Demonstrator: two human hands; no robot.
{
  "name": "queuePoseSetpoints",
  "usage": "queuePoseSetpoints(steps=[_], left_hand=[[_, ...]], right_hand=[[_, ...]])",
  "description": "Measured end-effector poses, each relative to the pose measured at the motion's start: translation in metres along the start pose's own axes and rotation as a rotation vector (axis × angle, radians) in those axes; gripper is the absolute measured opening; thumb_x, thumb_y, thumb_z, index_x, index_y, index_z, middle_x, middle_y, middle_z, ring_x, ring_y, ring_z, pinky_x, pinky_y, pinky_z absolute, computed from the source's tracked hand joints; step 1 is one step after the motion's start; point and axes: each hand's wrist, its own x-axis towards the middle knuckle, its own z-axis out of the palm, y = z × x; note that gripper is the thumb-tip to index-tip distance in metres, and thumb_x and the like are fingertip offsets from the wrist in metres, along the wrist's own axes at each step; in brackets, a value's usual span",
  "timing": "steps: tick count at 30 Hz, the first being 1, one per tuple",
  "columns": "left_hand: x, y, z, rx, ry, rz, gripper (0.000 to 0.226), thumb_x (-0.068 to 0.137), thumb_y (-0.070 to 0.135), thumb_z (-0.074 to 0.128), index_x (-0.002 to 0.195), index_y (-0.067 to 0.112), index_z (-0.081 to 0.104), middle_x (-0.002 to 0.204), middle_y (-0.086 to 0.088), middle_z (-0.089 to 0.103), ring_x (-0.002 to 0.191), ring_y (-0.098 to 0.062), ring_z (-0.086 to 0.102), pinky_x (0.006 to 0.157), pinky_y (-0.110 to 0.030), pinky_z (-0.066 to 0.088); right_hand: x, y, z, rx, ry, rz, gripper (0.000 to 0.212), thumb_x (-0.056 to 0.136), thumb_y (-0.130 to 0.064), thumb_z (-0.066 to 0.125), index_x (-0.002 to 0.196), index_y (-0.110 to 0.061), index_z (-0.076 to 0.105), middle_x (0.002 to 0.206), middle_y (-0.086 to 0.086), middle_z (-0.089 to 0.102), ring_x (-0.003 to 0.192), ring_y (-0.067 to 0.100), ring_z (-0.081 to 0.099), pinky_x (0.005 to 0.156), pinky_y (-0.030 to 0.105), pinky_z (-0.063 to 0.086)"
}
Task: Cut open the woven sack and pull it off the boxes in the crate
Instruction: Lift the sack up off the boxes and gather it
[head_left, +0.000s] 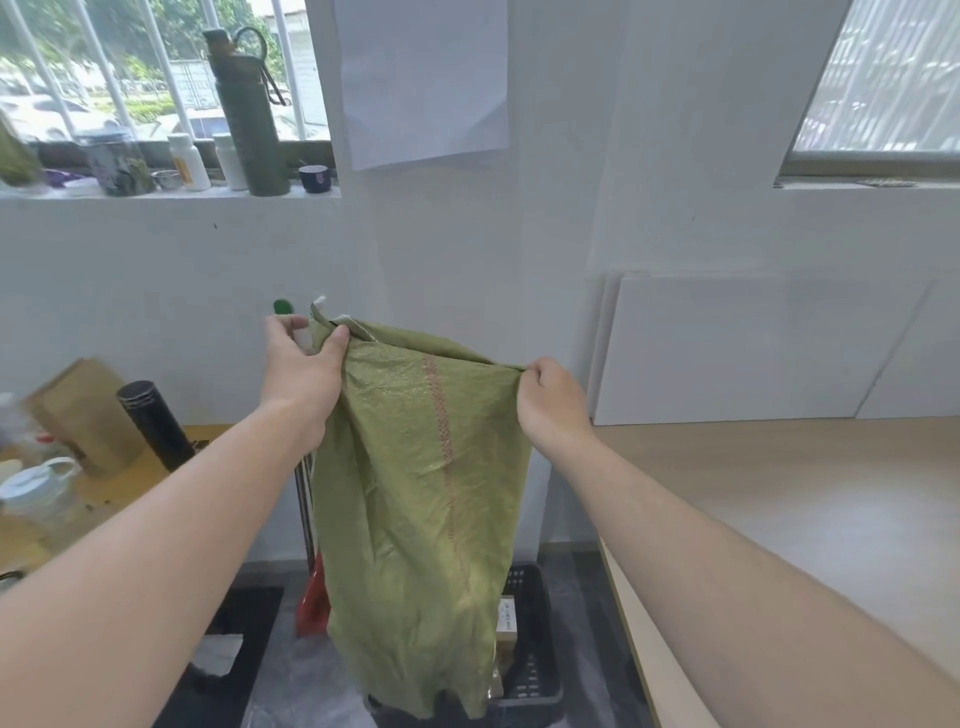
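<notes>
- At the top edge, fingers (338, 339) of our left hand (304, 366) pinch one corner of the woven sack (421, 493); our right hand (553, 400) pinches the other.
- Sack hangs taut between them, lower end down in the black crate (537, 675) on the floor (306, 680).
- One of the boxes (506, 618) shows beside it; we judge the sack nearly off.
- Lift straight up, corners level, so the hem clears the boxes without tipping them.

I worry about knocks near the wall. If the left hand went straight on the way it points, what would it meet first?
Likely the small green-topped thing just past the left hand, which grips the woven sack; behind that, the white wall. Depth is unclear.
</notes>
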Motion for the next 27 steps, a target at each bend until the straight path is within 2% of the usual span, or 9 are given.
queuePoseSetpoints(steps=[2, 5, 8, 12, 15, 17, 20, 22, 27], left_hand=[[0.002, -0.001, 0.003, -0.02, -0.03, -0.035, 0.03, 0.096, 0.041, 0.068, 0.121, 0.037, 0.051, 0.119, -0.005, 0.07, 0.104, -0.028, 0.072, 0.091, -0.05, 0.059], [0.002, 0.0, 0.015, -0.071, -0.034, -0.051, 0.008, 0.104, 0.028, 0.06, 0.103, 0.021, 0.063, 0.098, -0.002, 0.071, 0.096, -0.025, 0.07, 0.091, -0.043, 0.057], [0.0, 0.009, 0.027, -0.149, -0.016, -0.1, 0.009, 0.105, 0.024, 0.059, 0.103, 0.017, 0.063, 0.088, 0.0, 0.068, 0.089, -0.022, 0.065, 0.085, -0.038, 0.056], [0.0, 0.022, 0.032, -0.204, -0.052, -0.198, 0.01, 0.103, 0.025, 0.063, 0.098, 0.016, 0.064, 0.102, -0.009, 0.073, 0.09, -0.025, 0.072, 0.086, -0.045, 0.062], [-0.003, 0.027, 0.033, -0.166, -0.09, -0.253, 0.013, 0.102, 0.025, 0.064, 0.11, 0.015, 0.061, 0.113, -0.013, 0.07, 0.087, -0.026, 0.072, 0.071, -0.039, 0.061], [-0.006, 0.027, 0.03, -0.09, -0.114, -0.262, 0.038, 0.103, 0.025, 0.062, 0.139, 0.023, 0.05, 0.125, -0.011, 0.064, 0.095, -0.028, 0.071, 0.068, -0.039, 0.061], [-0.008, 0.027, 0.02, 0.095, -0.205, -0.161, 0.062, 0.106, 0.025, 0.055, 0.156, 0.051, 0.029, 0.152, -0.012, 0.046, 0.105, -0.025, 0.065, 0.09, -0.048, 0.06], [-0.012, 0.028, 0.014, 0.339, -0.247, -0.013, 0.06, 0.107, 0.032, 0.05, 0.154, 0.059, 0.025, 0.159, -0.014, 0.03, 0.103, -0.018, 0.058, 0.105, -0.041, 0.049], [-0.019, 0.023, 0.007, 0.833, -0.308, 0.345, 0.048, 0.105, 0.059, 0.031, 0.15, 0.051, 0.043, 0.171, -0.005, 0.004, 0.157, -0.032, 0.007, 0.127, -0.05, 0.009]], right_hand=[[0.0, 0.0, 0.003, 0.072, 0.027, -0.043, 0.025, 0.106, -0.019, 0.03, 0.106, -0.019, 0.055, 0.094, -0.007, 0.057, 0.081, 0.008, 0.053, 0.06, 0.021, 0.034], [0.0, 0.001, 0.009, 0.154, 0.041, -0.143, 0.024, 0.107, -0.036, 0.037, 0.118, -0.024, 0.054, 0.11, -0.003, 0.06, 0.102, 0.017, 0.057, 0.077, 0.025, 0.042], [-0.005, 0.001, 0.011, 0.054, -0.008, -0.33, 0.055, 0.095, -0.062, 0.054, 0.145, -0.044, 0.038, 0.144, -0.001, 0.039, 0.136, 0.019, 0.036, 0.112, 0.037, 0.03], [-0.007, -0.011, 0.007, -0.035, -0.016, -0.349, 0.083, 0.067, -0.083, 0.071, 0.138, -0.059, 0.037, 0.147, -0.003, 0.023, 0.144, 0.023, 0.022, 0.121, 0.049, 0.022], [-0.001, -0.014, 0.009, -0.004, 0.006, -0.311, 0.066, 0.066, -0.082, 0.072, 0.117, -0.046, 0.05, 0.128, -0.005, 0.032, 0.128, 0.024, 0.042, 0.115, 0.049, 0.037], [0.004, -0.015, 0.009, 0.028, -0.012, -0.326, 0.056, 0.07, -0.077, 0.073, 0.105, -0.038, 0.054, 0.118, -0.005, 0.038, 0.112, 0.017, 0.053, 0.105, 0.039, 0.045], [0.007, -0.019, 0.01, 0.042, -0.06, -0.385, 0.03, 0.083, -0.058, 0.077, 0.089, -0.035, 0.059, 0.102, -0.004, 0.05, 0.092, 0.0, 0.052, 0.08, 0.018, 0.04], [0.009, -0.021, 0.013, 0.042, -0.078, -0.43, 0.03, 0.087, -0.051, 0.076, 0.074, -0.036, 0.053, 0.086, -0.005, 0.054, 0.081, 0.004, 0.051, 0.068, 0.017, 0.035], [0.012, -0.027, 0.018, 0.109, -0.151, -0.414, 0.032, 0.091, -0.041, 0.076, 0.072, -0.028, 0.055, 0.065, -0.014, 0.056, 0.058, -0.001, 0.051, 0.056, 0.014, 0.037]])
